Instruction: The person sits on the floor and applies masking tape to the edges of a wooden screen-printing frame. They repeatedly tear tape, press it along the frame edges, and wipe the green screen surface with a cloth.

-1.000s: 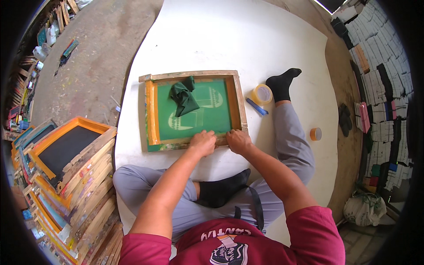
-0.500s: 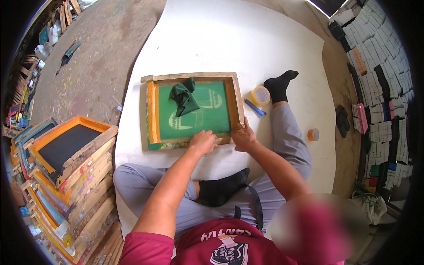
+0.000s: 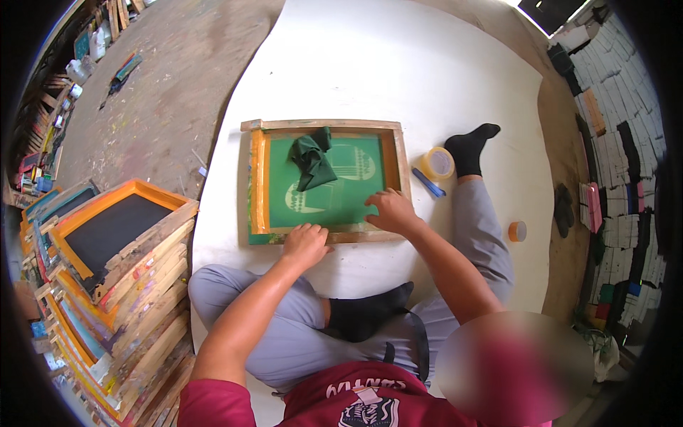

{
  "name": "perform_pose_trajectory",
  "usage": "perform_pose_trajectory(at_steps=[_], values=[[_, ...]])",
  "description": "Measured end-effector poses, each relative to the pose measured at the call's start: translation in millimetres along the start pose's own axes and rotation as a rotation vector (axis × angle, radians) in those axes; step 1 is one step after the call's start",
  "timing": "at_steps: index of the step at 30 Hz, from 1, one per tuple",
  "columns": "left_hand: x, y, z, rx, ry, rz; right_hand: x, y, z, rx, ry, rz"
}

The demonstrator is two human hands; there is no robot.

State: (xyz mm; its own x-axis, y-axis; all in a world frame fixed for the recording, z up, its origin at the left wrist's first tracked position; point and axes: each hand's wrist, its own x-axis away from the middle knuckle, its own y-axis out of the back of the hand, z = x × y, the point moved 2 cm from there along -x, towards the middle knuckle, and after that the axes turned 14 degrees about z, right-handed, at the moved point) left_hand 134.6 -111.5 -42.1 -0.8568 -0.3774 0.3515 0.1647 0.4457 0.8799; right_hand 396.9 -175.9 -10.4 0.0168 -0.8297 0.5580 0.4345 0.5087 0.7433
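Note:
A wooden screen-printing frame [image 3: 400, 153] with green mesh [image 3: 348, 203] lies on the white sheet before me; pale shoe-shaped outlines show in the mesh. On its upper middle rests a crumpled dark green cloth [image 3: 313, 162]. My left hand [image 3: 306, 244] grips the near rail, fingers over the wood and thumb on my side. Above the near right corner is my right hand [image 3: 393, 212], its fingers bent and apart over the mesh, with nothing visible in them. Whether those fingertips touch the mesh, I cannot tell.
Right of the frame lie a yellowish tape roll [image 3: 437, 164], a blue cutter-like tool [image 3: 429, 183] and a small orange-edged roll [image 3: 517, 231]. My outstretched leg [image 3: 477, 213] bounds that side. Stacked wooden screens [image 3: 142, 285] stand at left. Stacked white bundles [image 3: 612, 142] line the right.
My right hand has left the frame's right corner and moved inward over the mesh, its fingers spreading. My left hand has slid left along the near rail. The view has shifted slightly.

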Motion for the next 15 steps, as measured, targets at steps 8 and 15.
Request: perform_pose_trajectory(at_steps=[8,15], values=[[48.1,45.9,71.7,0.196,0.2,-0.059,-131.7,35.5,82.5,0.077,0.133,-0.472],[68.3,36.4,139.8,0.475,0.658,-0.195,-152.2,21.3,56.5,0.29,0.166,-0.286]])
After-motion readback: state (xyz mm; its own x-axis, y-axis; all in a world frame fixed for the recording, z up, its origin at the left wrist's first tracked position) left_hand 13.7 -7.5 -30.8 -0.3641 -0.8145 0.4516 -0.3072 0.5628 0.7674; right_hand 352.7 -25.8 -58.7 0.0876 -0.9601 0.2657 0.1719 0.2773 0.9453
